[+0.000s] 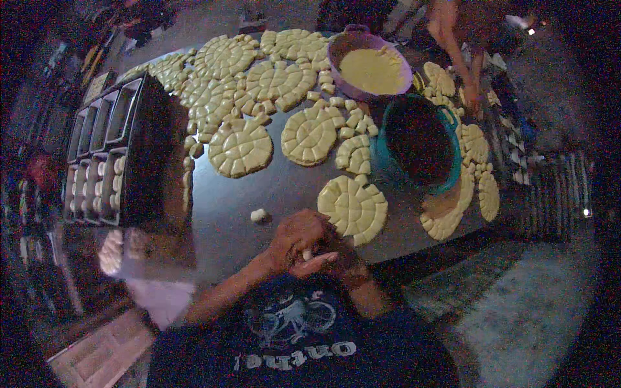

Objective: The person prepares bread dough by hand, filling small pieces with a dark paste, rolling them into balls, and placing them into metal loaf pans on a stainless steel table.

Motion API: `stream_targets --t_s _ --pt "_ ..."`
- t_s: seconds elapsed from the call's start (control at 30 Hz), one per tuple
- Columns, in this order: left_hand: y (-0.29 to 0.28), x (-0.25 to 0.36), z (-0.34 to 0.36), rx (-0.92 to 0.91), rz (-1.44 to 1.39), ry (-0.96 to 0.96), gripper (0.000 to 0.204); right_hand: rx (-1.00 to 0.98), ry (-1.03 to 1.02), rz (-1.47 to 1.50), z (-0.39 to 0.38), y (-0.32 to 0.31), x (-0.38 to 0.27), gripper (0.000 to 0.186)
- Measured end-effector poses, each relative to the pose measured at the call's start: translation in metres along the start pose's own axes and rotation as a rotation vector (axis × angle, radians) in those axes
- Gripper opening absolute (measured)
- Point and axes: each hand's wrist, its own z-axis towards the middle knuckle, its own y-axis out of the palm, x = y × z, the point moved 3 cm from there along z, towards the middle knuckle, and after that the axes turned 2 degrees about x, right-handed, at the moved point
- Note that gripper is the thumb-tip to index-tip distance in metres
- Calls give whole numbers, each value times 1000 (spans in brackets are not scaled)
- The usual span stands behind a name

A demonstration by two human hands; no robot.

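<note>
Both hands point(299, 236) closed around a dough piece point(307, 255) (mostly hidden); light, even pressure likely served best, clear of the ten-o'clock dough ball point(259, 215).

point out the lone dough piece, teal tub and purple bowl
Lone dough piece point(259, 215), head view, its middle
Teal tub point(381, 155), head view, left wall
Purple bowl point(356, 41), head view, back inner wall

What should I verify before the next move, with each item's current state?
1. Hands together: ok; left hand and right hand meet before the chest.
2. Grip on the small pale piece: cannot tell; fingers cover most of it.
3. Loose dough lump apart from the hands: ok, on the table.
4. Hands clear of the nearest scored round: cannot tell; they overlap in view.
5. Teal tub contents: cannot tell; dark inside.
</note>
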Motion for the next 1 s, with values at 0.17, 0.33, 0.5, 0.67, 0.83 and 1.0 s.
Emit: stream_targets --t_s 0.17,0.33,0.5,0.67,0.83,1.0 --pt "8 -14 15 77 -735 -362 63 14 -108 -159 24 -25 -31 63" --pt "-20 -35 -24 92 -427 -814 38 -40 -168 -479 83 -44 -181 68" --pt "-64 -59 -109 629 -356 -1000 22 51 -314 -1198 209 -109 -306 57" --pt "-88 -69 -148 783 -332 -993 17 5 -180 -1705 309 -231 -334 54" --pt "-95 -52 -160 893 -235 -1015 16 -44 175 -1843 367 -223 -303 54" --pt "-84 -52 -145 895 -314 -991 16 -30 342 -1689 374 -256 -294 49"
